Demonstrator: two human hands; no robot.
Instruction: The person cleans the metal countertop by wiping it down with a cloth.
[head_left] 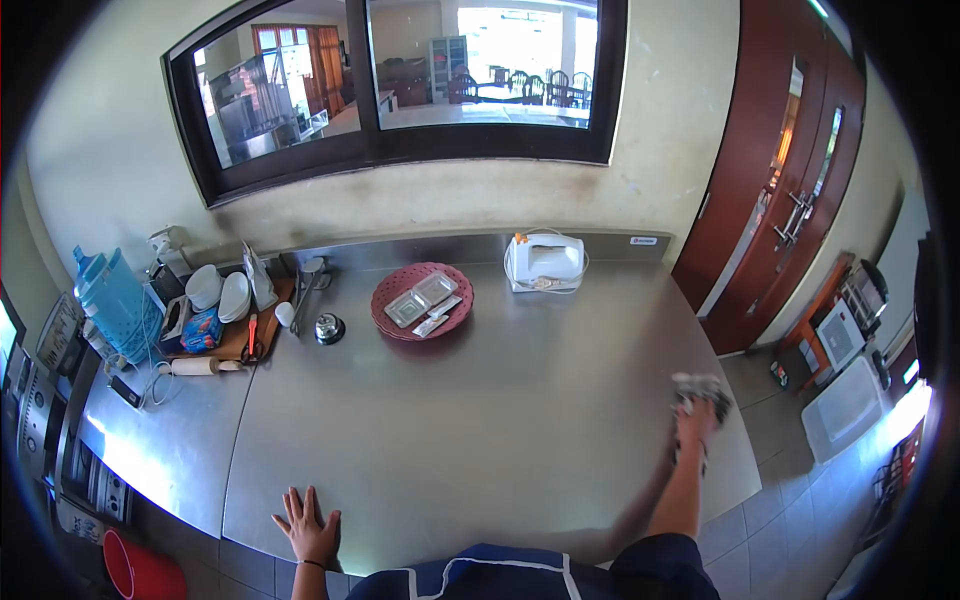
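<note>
A stainless steel table (450, 430) stretches out in front of me. Near its front edge, my left hand (313, 532) lies flat on the metal with its fingers spread and nothing in it. Far to the right, my right hand (696, 422) presses a crumpled grey and white cloth (703, 390) against the tabletop close to the right edge. Motion smears the cloth and the fingers around it.
At the back stand a pink basket (458, 319) with clear plastic containers, a white hand mixer (545, 262) and a call bell (329, 328). A rolling pin (200, 367), white bowls (204, 288) and a blue basket (122, 305) crowd the left. A red bucket (143, 568) stands below.
</note>
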